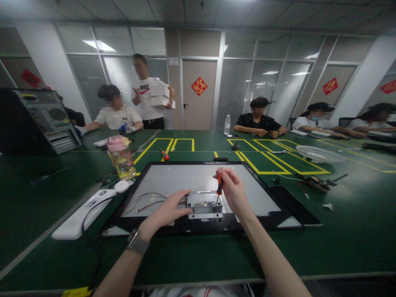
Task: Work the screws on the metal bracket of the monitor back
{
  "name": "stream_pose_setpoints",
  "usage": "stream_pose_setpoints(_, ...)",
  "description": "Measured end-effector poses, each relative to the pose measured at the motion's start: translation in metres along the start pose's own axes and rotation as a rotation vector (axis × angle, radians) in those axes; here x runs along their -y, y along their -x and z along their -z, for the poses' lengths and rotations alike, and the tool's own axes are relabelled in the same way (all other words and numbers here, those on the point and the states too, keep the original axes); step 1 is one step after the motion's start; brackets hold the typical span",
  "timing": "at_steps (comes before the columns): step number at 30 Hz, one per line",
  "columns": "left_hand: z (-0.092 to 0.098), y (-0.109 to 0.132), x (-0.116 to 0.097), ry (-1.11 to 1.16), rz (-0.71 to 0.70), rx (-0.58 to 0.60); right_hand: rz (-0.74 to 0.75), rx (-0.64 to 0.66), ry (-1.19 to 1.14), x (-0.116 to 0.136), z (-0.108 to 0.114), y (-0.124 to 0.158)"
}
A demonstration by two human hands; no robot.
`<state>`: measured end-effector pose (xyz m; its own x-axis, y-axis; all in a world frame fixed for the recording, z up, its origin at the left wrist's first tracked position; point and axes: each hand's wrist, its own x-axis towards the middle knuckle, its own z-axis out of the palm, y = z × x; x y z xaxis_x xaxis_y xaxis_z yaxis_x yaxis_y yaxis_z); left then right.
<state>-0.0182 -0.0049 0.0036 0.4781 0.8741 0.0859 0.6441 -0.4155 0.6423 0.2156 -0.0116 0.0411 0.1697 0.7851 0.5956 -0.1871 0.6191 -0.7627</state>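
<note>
A flat panel with a black frame (182,232) lies on the green table. On its lower middle sits a metal bracket (204,209), with thin wires (148,202) running off to the left. My left hand (168,208) rests at the bracket's left side, thumb and fingers apart. In my right hand (233,187) is an orange and black screwdriver (220,185), held upright in a pinch, its tip down at the right part of the bracket. The exact contact of the tip is too small to tell.
Left of the panel are a pink-lidded bottle (120,159) and a white power bank-like box (82,216). A black slab (297,206) lies right of it, near tools (317,183). People sit or stand across the green table (198,255).
</note>
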Motion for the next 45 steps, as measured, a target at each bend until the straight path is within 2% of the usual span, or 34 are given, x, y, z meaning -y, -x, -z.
stream_pose_setpoints(7, 0.001, 0.001, 0.000, 0.000, -0.006, 0.004, -0.039, 0.093, 0.011, 0.001, 0.001, 0.000)
stream_pose_setpoints(11, 0.001, 0.001, 0.000, -0.005, -0.001, 0.010, -0.029, 0.061, 0.017, 0.002, 0.001, 0.000)
stream_pose_setpoints(17, 0.000, 0.001, 0.002, 0.001, -0.014, 0.000, 0.064, 0.046, 0.171, 0.004, -0.003, 0.006)
stream_pose_setpoints(24, 0.000, 0.001, 0.000, 0.005, -0.004, -0.003, 0.249, -0.040, 0.399, 0.003, -0.003, 0.007)
stream_pose_setpoints(31, -0.002, -0.001, 0.004, -0.005, -0.014, -0.008, 0.262, 0.054, 0.421, 0.008, -0.005, 0.011)
stream_pose_setpoints(36, -0.001, -0.001, 0.002, 0.002, -0.010, -0.003, 0.359, -0.056, 0.532, 0.012, -0.007, 0.010)
stream_pose_setpoints(38, -0.001, -0.001, 0.002, 0.003, -0.009, -0.004, 0.361, -0.073, 0.538, 0.011, -0.006, 0.010)
stream_pose_setpoints(43, 0.000, 0.000, 0.002, -0.006, -0.002, -0.002, 0.284, 0.005, 0.418, 0.007, -0.002, 0.011)
stream_pose_setpoints(45, 0.000, 0.000, 0.003, -0.010, -0.002, 0.004, 0.295, -0.013, 0.431, 0.006, -0.002, 0.011)
